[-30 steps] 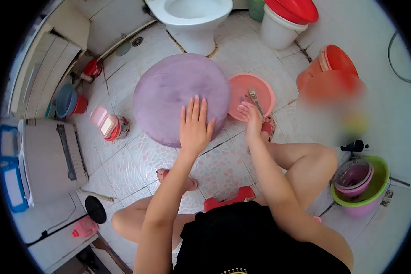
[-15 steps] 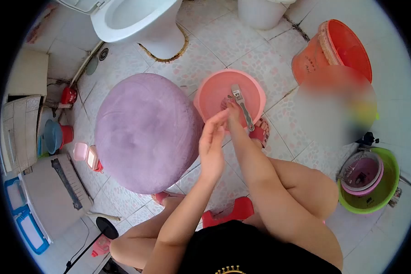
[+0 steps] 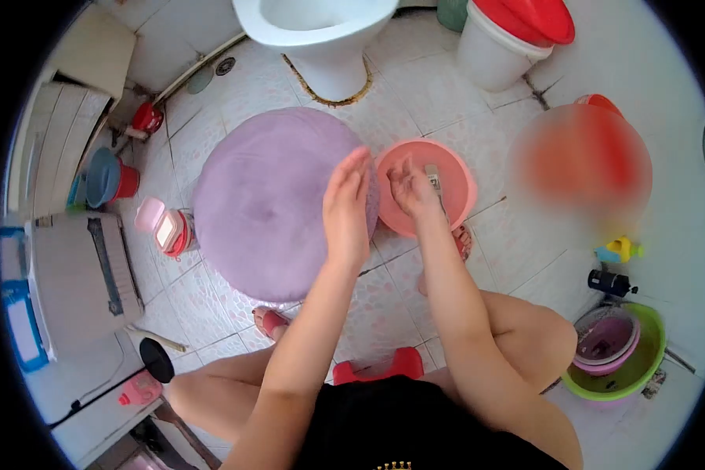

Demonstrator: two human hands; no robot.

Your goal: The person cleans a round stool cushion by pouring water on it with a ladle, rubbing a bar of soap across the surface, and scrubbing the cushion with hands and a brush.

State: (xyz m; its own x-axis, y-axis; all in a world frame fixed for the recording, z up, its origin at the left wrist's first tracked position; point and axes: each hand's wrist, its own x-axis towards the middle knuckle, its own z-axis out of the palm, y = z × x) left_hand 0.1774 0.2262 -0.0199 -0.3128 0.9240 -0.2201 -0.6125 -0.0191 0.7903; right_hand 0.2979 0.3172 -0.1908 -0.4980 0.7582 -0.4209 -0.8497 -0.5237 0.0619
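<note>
My left hand (image 3: 348,211) is raised in front of the right side of a round purple plush pouf (image 3: 266,204), fingers stretched out, holding nothing. Over a pink plastic basin (image 3: 464,184) hovers my right hand (image 3: 415,190), its fingers apart and slightly bent, with nothing in them that I can see. Inside the basin lies a grey-handled tool with a metal head (image 3: 433,174); my right wrist covers part of it, and its exact kind is unclear. The basin stands on the tiled floor close beside the pouf.
Ahead is a toilet (image 3: 321,31), with a white bucket (image 3: 493,55) under a red lid to its right. Nested basins (image 3: 650,345) and a black bottle (image 3: 609,282) stand at right. A red stool (image 3: 380,364) is below me. An open pink-lidded container (image 3: 168,227) sits left of the pouf.
The view has shifted, so the floor objects appear displaced. My hands have moved apart; the right one has turned with its fingers spread more, and it now covers more of the tool.
</note>
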